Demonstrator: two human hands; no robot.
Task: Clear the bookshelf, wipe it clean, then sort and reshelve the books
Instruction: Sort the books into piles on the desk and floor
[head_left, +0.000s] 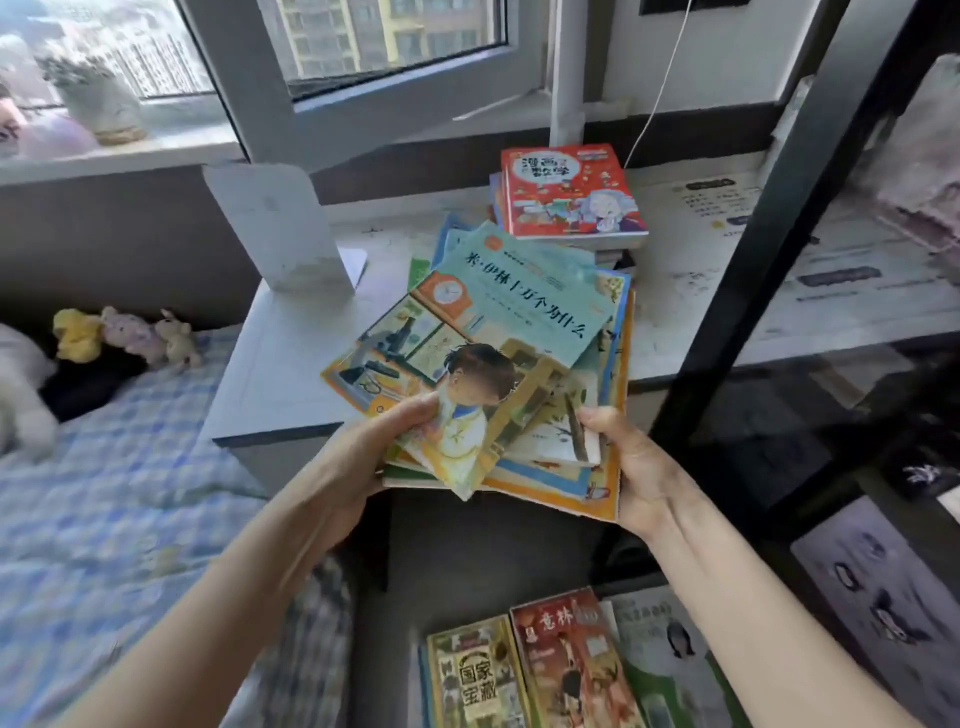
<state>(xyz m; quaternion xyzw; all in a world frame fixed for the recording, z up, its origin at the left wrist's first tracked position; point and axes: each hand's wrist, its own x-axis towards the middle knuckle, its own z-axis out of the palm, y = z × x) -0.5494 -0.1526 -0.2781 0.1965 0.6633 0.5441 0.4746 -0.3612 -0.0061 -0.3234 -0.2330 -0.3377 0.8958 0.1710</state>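
Picture books, thin, glossy and colourful, sit in a skewed stack above the near edge of the pale grey surface, the left hand and right hand each gripping a near corner; being loosely fanned, the top covers could slip sideways and drop

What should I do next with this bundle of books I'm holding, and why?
Probably set the stack of books down on the white desk, in front of the pile topped by the red book. Your left hand and right hand grip only its near edge. The books are fanned askew and could slide, and most of the stack is already over the desk.
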